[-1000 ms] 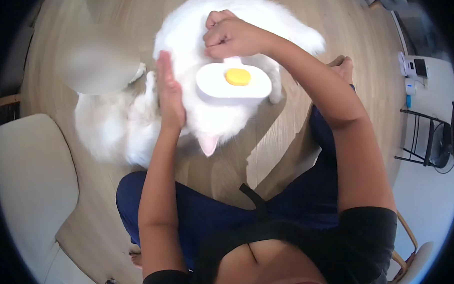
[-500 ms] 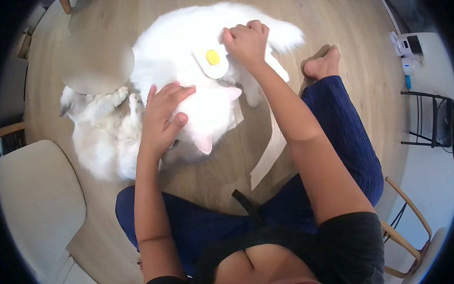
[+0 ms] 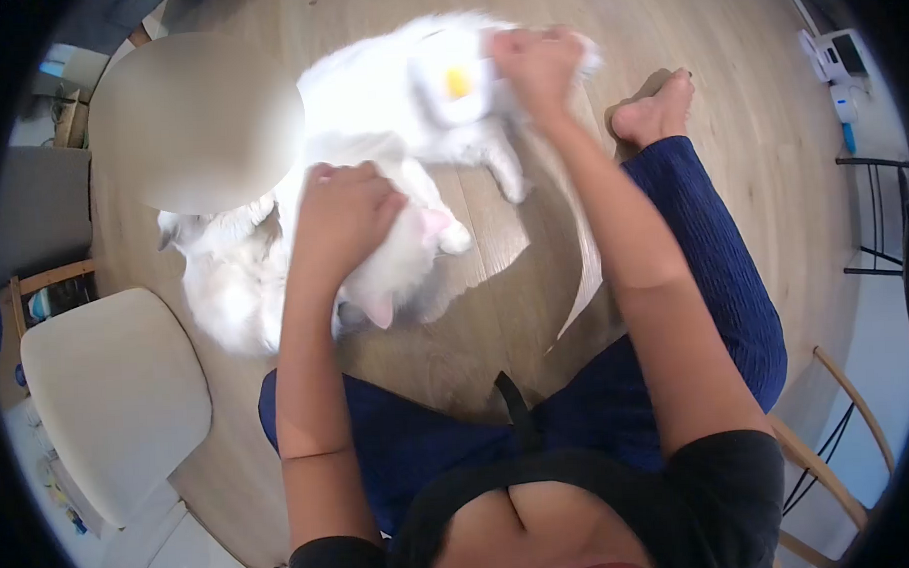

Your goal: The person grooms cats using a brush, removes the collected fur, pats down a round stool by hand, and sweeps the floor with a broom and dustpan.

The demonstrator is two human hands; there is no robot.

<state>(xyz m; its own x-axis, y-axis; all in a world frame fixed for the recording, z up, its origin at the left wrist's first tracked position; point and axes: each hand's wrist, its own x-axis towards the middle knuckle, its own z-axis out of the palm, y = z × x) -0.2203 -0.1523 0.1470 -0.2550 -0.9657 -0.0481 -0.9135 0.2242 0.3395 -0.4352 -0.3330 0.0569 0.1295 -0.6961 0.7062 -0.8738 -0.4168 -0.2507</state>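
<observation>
A white cat (image 3: 368, 92) lies on the wooden floor, its head low and turned toward me. Closed round the handle of a white brush (image 3: 457, 85) with a yellow button, my right hand (image 3: 539, 66) is over the cat's rear body; the brush is blurred by motion. My left hand (image 3: 350, 213) rests at the cat's neck, fingers curled into the fur, and whether it grips the fur is hidden. A second pale cat (image 3: 230, 302) lies on the left, close to my left forearm.
A blurred round patch covers part of the upper left. At the left stands a cream chair (image 3: 118, 396). My bare foot (image 3: 657, 109) is on the floor at the right. A wooden chair frame (image 3: 831, 461) is at the lower right.
The brush and my right hand have moved up and right along the cat's body. My left hand's fingers, spread before, have curled at the neck. The cat's head has dipped.
</observation>
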